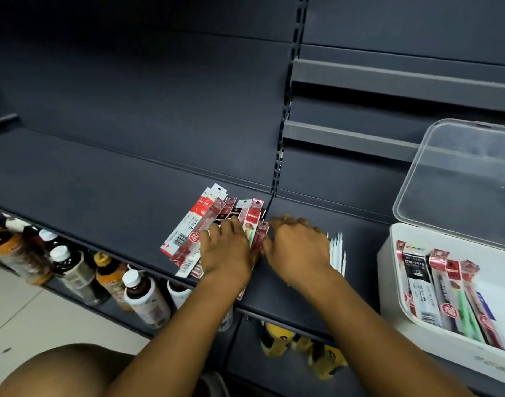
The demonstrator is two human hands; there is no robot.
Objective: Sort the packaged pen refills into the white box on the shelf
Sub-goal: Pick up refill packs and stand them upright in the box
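Observation:
A fanned pile of packaged pen refills, red, white and black, lies on the dark shelf. My left hand rests flat on the pile's right part with straight fingers. My right hand sits just to the right, fingers curled at the pile's edge near a red pack; whether it grips that pack is hidden. Several loose white refills lie under its right side. The white box stands at the right with its clear lid up and several packs inside.
Bottles stand on the lower shelf at the left, and yellow packets lie below the middle. Grey shelf rails run across the back panel at the right. A knee shows at the bottom left.

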